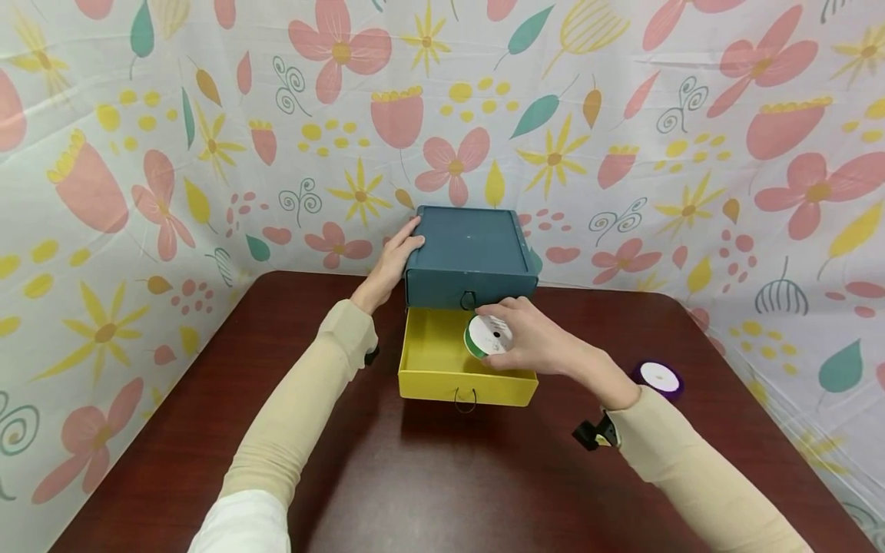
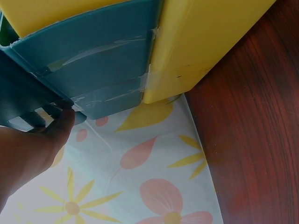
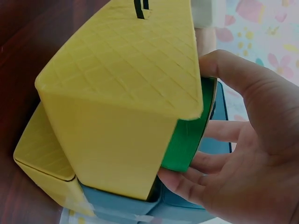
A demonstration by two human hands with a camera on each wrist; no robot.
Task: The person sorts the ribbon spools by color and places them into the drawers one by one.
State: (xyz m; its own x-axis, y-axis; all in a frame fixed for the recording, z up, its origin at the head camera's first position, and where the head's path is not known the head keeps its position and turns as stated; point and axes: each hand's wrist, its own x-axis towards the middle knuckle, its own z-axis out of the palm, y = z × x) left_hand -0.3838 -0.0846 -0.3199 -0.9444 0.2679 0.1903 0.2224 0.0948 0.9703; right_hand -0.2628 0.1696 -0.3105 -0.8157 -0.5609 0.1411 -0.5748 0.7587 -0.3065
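A small teal drawer cabinet (image 1: pixel 470 238) stands at the back of the table, its yellow drawer (image 1: pixel 432 342) pulled out. My left hand (image 1: pixel 392 265) rests on the cabinet's upper left edge, fingers laid along it; the thumb (image 2: pixel 65 126) touches the teal casing in the left wrist view. Over the right side of the drawer, my right hand (image 1: pixel 535 338) grips a spool of green ribbon (image 1: pixel 487 336) with a white label between thumb and fingers. In the right wrist view the green ribbon (image 3: pixel 187 144) is partly hidden behind the drawer's wall.
A purple ribbon spool (image 1: pixel 658 378) with a white face lies on the dark wooden table (image 1: pixel 477 491), to the right of the cabinet. Another yellow drawer (image 3: pixel 44 158) sits pushed in beside the pulled-out one. A flower-patterned cloth (image 1: pixel 442 115) hangs behind.
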